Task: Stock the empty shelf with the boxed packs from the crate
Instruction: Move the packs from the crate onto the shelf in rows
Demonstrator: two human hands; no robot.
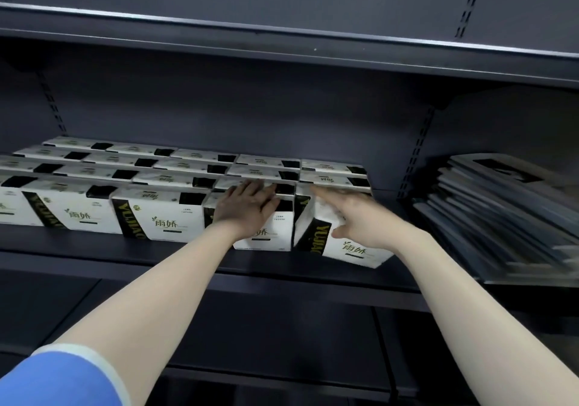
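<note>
We are looking down at a dark shelf (163, 258) where white packs with black bands stand in rows running back toward the rear wall. Our left hand (247, 206) lies flat, fingers spread, on top of the front pack (266, 236) second from the right end of the rows; it presses down and grips nothing. Our right hand (354, 217) lies just right of the left hand, fingers stretched forward across the top of the end pack (344, 249), the thumb down against its front face. That hand is wrapped loosely over the pack's upper edge, not closed tight. The two hands are apart, each on its own pack.

The end pack sits tilted, its lower right corner swung out toward the shelf's front edge, its left side touching the pack under our left hand. Left of our left hand, the other front packs (156, 214) stand square and close together. Right of the end pack, past a bare stretch of shelf, leans a blurred stack of flat grey sheets (501, 217). Above the packs runs another shelf (282, 39). A blue sleeve (56, 380) covers our left upper arm.
</note>
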